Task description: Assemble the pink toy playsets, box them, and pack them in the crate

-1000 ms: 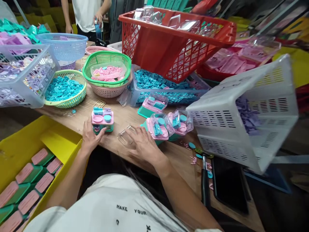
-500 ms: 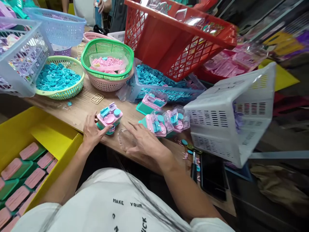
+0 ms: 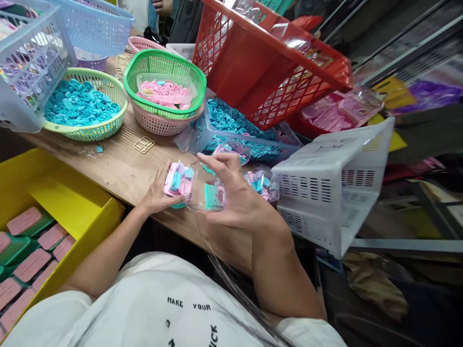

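Observation:
My left hand [image 3: 158, 193] is closed around a small pink and teal toy set [image 3: 178, 180], tilted so its pink top with blue pieces faces right. In my right hand [image 3: 237, 193] is a clear plastic cover [image 3: 200, 185], gripped at its edges between thumb and fingers. The cover's open side is close to the toy set's top; whether they touch I cannot tell. Behind my right hand, partly hidden, are more toy sets, one of them under a clear cover [image 3: 263, 182] beside the white basket.
A green basket [image 3: 129, 79] with pink pieces and a yellow-green basket [image 3: 121, 113] of blue parts stand at the back. A red crate [image 3: 231, 62] leans over a bin of blue pieces. At right lies a white basket [image 3: 307, 185]; lower left, a yellow box [image 3: 87, 212] holds packed sets.
My right hand has picked up the clear cover from the table and raised it beside the toy set. My left hand has moved right and tilted the set towards the cover.

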`<control>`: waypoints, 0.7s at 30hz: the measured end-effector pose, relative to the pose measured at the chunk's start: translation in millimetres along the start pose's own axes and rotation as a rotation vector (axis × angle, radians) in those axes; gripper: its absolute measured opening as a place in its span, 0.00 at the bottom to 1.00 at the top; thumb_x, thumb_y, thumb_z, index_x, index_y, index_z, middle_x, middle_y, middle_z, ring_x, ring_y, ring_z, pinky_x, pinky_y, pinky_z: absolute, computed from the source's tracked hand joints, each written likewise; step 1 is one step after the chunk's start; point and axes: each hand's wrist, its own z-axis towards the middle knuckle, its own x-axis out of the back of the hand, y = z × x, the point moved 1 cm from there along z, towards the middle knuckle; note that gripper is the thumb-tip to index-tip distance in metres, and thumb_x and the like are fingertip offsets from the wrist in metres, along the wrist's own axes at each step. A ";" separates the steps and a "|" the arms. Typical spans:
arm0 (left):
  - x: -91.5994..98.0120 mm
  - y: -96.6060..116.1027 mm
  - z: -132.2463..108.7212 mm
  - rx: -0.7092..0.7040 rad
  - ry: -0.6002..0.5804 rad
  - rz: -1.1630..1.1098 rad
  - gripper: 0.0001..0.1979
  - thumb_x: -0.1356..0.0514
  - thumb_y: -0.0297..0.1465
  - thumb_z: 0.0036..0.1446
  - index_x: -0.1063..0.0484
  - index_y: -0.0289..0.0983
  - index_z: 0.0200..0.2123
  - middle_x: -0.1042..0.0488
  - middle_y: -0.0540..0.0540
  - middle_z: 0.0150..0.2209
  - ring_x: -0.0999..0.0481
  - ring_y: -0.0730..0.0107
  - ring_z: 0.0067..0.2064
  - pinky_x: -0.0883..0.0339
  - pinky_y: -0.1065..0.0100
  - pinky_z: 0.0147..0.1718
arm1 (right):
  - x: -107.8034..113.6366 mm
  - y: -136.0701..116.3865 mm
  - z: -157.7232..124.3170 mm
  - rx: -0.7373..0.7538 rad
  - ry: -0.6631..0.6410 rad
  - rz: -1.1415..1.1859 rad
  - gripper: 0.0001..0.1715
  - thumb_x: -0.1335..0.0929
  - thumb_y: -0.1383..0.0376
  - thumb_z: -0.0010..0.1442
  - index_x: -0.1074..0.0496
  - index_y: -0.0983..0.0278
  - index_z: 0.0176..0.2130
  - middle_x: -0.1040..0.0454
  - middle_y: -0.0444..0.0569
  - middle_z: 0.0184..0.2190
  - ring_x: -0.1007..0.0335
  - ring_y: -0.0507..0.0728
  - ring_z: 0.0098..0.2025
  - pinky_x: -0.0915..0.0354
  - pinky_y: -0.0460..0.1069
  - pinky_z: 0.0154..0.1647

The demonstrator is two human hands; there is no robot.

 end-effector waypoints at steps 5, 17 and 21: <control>-44.5 8.6 -17.5 0.032 0.049 0.100 0.63 0.26 0.45 0.39 0.56 0.38 0.72 0.42 0.31 0.63 0.40 0.38 0.64 0.43 0.38 0.62 | -14.3 9.1 18.0 -0.010 -0.109 -0.132 0.57 0.25 0.62 0.50 0.51 0.53 0.71 0.48 0.54 0.59 0.48 0.69 0.66 0.43 0.67 0.67; -42.5 -1.1 1.9 -0.203 -0.152 -0.136 0.57 0.27 0.42 0.41 0.52 0.41 0.70 0.38 0.36 0.64 0.36 0.42 0.65 0.40 0.45 0.63 | -22.8 22.9 0.9 -0.066 -0.227 -0.097 0.60 0.26 0.63 0.52 0.57 0.51 0.72 0.49 0.55 0.63 0.49 0.68 0.68 0.43 0.67 0.68; -42.4 2.7 2.1 -0.189 -0.150 -0.125 0.52 0.27 0.41 0.41 0.47 0.38 0.66 0.34 0.35 0.61 0.32 0.43 0.61 0.36 0.46 0.60 | -24.3 27.9 -0.9 -0.047 -0.211 -0.065 0.57 0.26 0.62 0.52 0.53 0.54 0.72 0.47 0.56 0.63 0.47 0.68 0.68 0.40 0.65 0.67</control>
